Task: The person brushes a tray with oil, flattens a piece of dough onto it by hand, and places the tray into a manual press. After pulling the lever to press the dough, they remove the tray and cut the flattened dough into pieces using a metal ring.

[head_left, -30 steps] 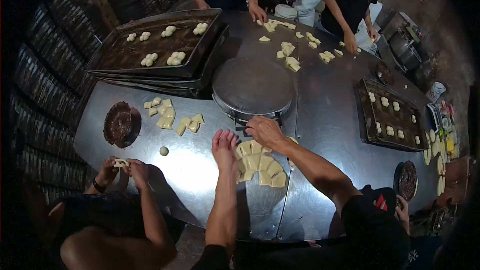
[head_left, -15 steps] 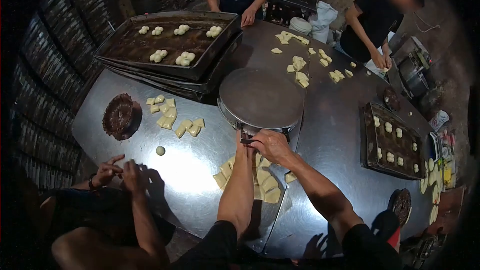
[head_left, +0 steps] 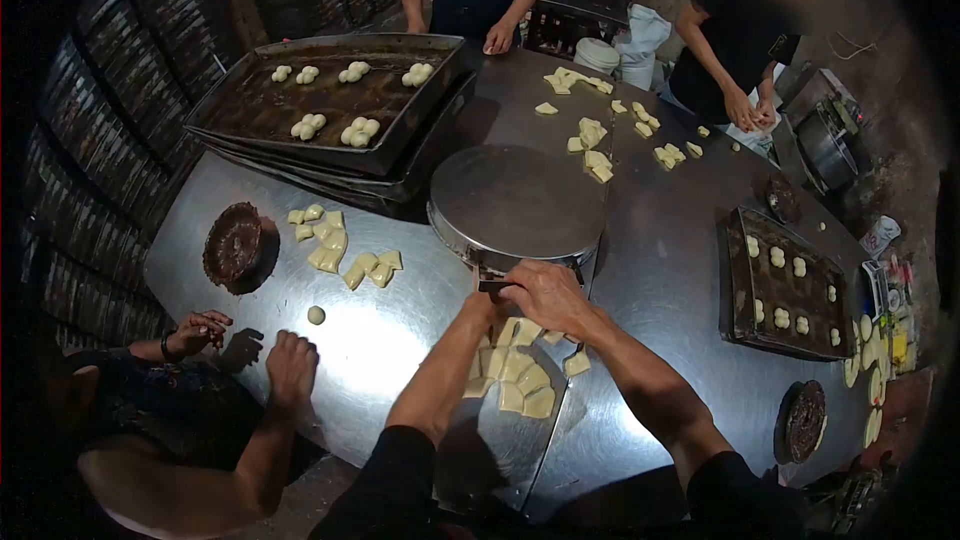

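Note:
A round, flat-topped metal dough divider (head_left: 516, 202) stands on the steel table straight ahead of me. My right hand (head_left: 548, 294) is closed around the dark handle (head_left: 491, 285) at its near side. Just below the handle's left end is my left hand (head_left: 482, 308); its fingers are mostly hidden, so their grip does not show. Under and between my forearms lie flat, wedge-like dough pieces (head_left: 515, 370), many still side by side in a fan. A single piece of dough (head_left: 577, 363) rests apart, beside my right forearm.
Stacked baking trays (head_left: 325, 95) with clustered dough balls stand at the back left; another tray (head_left: 785, 285) lies right. A dark brown bowl (head_left: 235, 245) and dough pieces (head_left: 330, 240) sit left. A co-worker's hands (head_left: 290, 365) are near-left; two other people stand across the table.
My left hand has drawn back slightly toward me, and its forearm has swung left, uncovering more dough pieces. My right hand stays at the handle. The near-left co-worker's hands have moved apart.

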Available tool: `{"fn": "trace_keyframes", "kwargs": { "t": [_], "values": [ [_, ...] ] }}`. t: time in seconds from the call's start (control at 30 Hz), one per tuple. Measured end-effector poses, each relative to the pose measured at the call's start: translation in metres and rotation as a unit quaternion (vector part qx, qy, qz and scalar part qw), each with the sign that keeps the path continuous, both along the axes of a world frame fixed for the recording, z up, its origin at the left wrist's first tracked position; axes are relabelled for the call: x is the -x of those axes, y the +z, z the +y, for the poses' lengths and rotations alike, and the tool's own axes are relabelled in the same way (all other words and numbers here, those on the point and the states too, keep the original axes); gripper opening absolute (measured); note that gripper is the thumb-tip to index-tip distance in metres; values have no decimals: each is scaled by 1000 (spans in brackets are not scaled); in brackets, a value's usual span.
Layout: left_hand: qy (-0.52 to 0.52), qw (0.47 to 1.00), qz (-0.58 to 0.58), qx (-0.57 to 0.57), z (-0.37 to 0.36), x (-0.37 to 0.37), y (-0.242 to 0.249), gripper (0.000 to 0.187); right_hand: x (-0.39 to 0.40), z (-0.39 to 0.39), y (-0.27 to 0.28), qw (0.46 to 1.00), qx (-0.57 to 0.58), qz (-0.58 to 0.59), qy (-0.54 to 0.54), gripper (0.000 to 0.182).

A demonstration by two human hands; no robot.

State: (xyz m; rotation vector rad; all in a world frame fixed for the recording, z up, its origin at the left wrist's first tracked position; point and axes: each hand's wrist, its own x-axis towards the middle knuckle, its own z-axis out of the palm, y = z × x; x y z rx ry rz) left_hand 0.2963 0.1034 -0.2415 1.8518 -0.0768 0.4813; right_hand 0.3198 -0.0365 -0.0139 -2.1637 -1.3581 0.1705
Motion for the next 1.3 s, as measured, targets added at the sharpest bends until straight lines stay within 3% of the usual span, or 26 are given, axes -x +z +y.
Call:
{"fn": "trace_keyframes", "kwargs": {
  "t": [0.17,0.37,0.43,0.77,1.03,1.2,1.3],
  "values": [
    [-164,972,104,-134,14,-20,38,28,-8,-3,2,999,-32,3,1,19],
    [-167,962,127,-175,21,-19,61,29,-13,-6,8,998,-64,2,5,19],
    [-160,962,130,-181,21,-20,66,29,-14,-6,21,1000,0,22,-3,20],
    [-75,982,104,-140,26,-46,93,29,-33,0,47,999,17,26,15,23],
    [26,993,58,-104,42,-111,125,30,-64,14,95,998,38,49,-5,24],
    [95,980,39,-171,49,-144,135,31,-96,24,120,997,34,65,-20,22],
    [207,922,33,-326,43,-158,122,31,-128,35,134,999,-3,31,-20,23]
  ]
}}
